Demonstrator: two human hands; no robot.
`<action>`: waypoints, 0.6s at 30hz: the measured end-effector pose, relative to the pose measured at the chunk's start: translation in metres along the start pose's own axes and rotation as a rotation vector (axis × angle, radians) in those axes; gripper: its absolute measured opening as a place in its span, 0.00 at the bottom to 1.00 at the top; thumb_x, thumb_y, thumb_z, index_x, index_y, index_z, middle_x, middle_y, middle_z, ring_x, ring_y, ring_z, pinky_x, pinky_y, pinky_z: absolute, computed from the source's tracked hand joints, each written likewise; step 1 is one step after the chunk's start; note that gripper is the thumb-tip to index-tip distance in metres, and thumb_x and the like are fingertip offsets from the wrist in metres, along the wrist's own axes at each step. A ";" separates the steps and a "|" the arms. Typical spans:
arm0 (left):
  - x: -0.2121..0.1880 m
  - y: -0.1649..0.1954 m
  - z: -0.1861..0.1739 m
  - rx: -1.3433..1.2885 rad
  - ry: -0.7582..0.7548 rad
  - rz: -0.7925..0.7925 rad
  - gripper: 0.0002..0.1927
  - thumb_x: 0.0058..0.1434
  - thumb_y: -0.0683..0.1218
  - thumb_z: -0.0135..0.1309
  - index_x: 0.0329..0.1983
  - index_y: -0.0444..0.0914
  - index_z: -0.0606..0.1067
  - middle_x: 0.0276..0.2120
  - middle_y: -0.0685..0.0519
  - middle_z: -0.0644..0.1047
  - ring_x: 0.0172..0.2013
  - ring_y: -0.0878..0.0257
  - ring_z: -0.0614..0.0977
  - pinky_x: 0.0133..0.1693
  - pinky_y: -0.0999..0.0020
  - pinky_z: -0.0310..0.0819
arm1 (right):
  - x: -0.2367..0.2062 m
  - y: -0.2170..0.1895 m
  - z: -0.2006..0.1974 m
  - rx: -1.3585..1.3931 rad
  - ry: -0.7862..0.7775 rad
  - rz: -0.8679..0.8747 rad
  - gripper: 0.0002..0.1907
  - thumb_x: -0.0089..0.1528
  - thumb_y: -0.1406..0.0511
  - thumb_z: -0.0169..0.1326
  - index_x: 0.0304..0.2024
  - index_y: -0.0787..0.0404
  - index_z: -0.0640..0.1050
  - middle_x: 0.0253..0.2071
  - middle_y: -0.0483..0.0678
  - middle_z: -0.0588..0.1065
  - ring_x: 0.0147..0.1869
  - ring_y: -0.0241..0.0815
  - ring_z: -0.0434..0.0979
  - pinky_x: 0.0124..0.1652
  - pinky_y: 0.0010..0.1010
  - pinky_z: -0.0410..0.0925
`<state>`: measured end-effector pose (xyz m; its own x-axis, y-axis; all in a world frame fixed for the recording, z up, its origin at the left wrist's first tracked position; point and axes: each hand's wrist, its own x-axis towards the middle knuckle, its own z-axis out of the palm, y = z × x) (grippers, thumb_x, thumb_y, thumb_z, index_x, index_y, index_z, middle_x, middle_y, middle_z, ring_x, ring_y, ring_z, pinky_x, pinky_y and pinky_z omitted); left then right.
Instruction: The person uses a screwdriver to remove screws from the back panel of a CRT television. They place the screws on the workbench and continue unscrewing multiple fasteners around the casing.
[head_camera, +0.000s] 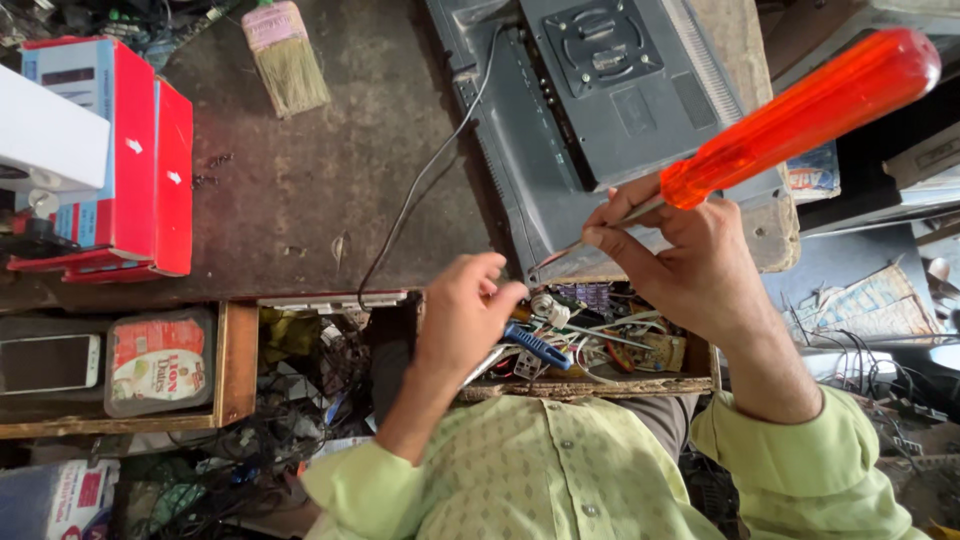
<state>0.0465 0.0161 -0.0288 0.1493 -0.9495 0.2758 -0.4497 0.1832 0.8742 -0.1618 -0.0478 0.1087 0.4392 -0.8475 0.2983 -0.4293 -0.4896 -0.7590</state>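
Screwdriver (790, 110), orange translucent handle, sits in the right hand (690, 265): grip pinched on the metal shaft just below the handle, handle angled up and to the right. Tip runs down-left to the lower edge of a grey TV (570, 110) lying back-up on the surface (300, 190); exact contact point too small to tell.

Left hand (465, 320) hovers over an open wooden drawer (600, 385) below the TV edge, fingers curled loosely, thumb and forefinger close together; cannot tell if that grip has anything in it. Just beside it in the drawer: a blue-handled tool (535, 345), loose wires, small circuit parts.

Black cable (420, 190) runs from the TV back across the surface toward the drawer. Both sleeves light green.

Farther out: red and white boxes (130, 150) at left, a small brush (285, 55) at top, a white phone (50, 362) and a sealed food tub (160, 360) in a wooden compartment lower left. Tangle of wires on the floor beneath.
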 end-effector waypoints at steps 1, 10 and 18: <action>-0.001 -0.001 0.007 0.061 -0.022 0.033 0.21 0.52 0.45 0.71 0.46 0.32 0.78 0.35 0.47 0.80 0.29 0.59 0.81 0.30 0.67 0.77 | -0.001 0.000 0.000 -0.008 0.006 0.005 0.09 0.64 0.73 0.62 0.41 0.67 0.74 0.39 0.48 0.81 0.46 0.36 0.85 0.44 0.26 0.76; -0.005 -0.007 0.026 0.033 -0.090 -0.034 0.08 0.61 0.42 0.63 0.40 0.34 0.80 0.32 0.46 0.80 0.27 0.54 0.82 0.31 0.60 0.76 | -0.004 0.002 0.000 0.031 0.009 -0.019 0.09 0.65 0.74 0.62 0.43 0.67 0.74 0.40 0.48 0.81 0.47 0.35 0.84 0.49 0.26 0.76; -0.002 -0.003 0.021 0.110 -0.028 0.215 0.04 0.62 0.39 0.60 0.38 0.34 0.79 0.35 0.46 0.81 0.36 0.48 0.83 0.40 0.56 0.77 | -0.006 0.001 -0.005 0.007 -0.012 0.019 0.08 0.64 0.73 0.62 0.41 0.67 0.74 0.38 0.48 0.81 0.46 0.35 0.84 0.45 0.26 0.76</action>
<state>0.0288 0.0119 -0.0407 0.0165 -0.8986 0.4385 -0.5617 0.3545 0.7475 -0.1682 -0.0444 0.1090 0.4401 -0.8541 0.2771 -0.4321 -0.4720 -0.7685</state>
